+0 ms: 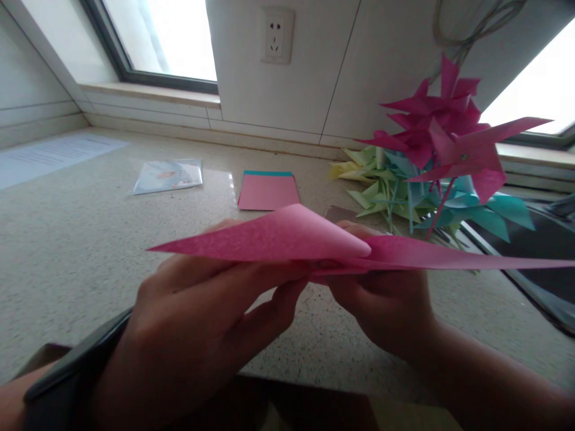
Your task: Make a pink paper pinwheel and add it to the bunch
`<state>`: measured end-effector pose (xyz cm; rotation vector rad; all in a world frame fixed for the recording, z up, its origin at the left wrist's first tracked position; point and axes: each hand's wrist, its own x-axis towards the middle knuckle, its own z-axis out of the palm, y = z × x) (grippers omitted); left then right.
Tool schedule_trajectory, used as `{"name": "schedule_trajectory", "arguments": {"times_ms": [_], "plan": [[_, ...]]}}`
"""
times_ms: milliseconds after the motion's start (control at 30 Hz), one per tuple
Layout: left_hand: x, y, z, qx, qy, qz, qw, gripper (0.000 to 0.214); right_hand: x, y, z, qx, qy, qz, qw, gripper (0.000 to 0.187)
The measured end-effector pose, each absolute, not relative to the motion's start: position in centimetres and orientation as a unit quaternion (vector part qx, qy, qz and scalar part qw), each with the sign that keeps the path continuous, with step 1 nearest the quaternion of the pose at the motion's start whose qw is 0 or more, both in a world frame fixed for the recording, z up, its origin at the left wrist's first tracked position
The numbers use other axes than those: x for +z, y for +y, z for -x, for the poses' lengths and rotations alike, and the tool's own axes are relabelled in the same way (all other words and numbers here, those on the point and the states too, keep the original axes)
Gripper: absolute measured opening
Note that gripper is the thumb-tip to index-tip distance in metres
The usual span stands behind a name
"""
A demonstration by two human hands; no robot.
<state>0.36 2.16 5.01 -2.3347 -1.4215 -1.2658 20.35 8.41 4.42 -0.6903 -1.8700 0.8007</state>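
Close to the camera, a pink paper pinwheel (287,236) is held edge-on above the counter, its curved vanes pointing left and right. My left hand (211,305) pinches it near the centre, thumb and fingers pressed together at its underside. On the other side of the centre my right hand (386,299) is closed on the same pinwheel, most of its fingers hidden behind the paper. Whether a stick or pin is between the fingers I cannot make out. Beyond the hands lies a stack of pink and teal paper squares (268,190).
Several finished pinwheels (449,131) in pink, green, yellow and teal are bunched at the back right, beside a dark sink (539,257). A clear plastic packet (168,176) and a printed sheet (58,152) lie on the speckled counter (90,239) at the left. A wall socket (276,36) is behind.
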Motion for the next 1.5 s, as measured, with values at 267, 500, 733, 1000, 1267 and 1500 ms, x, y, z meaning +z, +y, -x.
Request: {"name": "schedule_trajectory", "arguments": {"times_ms": [267,500,733,1000,1267,1500], "plan": [[5.4,2.1,-0.3,-0.411,-0.465,0.781,0.06,0.029,4.3,8.3,-20.1,0.347,-0.754,0.269,0.488,0.025],[5.5,2.4,-0.5,-0.42,-0.458,0.782,0.046,0.027,4.2,8.3,-20.0,0.357,-0.746,0.288,0.483,0.02],[4.9,2.1,-0.6,-0.436,-0.486,0.758,-0.003,0.024,4.1,8.3,-19.9,0.35,-0.739,0.303,0.489,0.019],[4.9,2.3,-0.7,-0.433,-0.476,0.766,-0.012,0.022,3.8,8.5,-20.1,0.371,-0.737,0.298,0.48,0.019],[5.1,3.0,-0.9,-0.442,-0.474,0.76,-0.048,0.018,3.3,8.7,-19.9,0.408,-0.726,0.308,0.459,0.011],[5.1,3.6,-0.9,-0.455,-0.476,0.745,-0.105,0.022,2.9,8.9,-19.6,0.428,-0.696,0.325,0.475,0.003]]}}
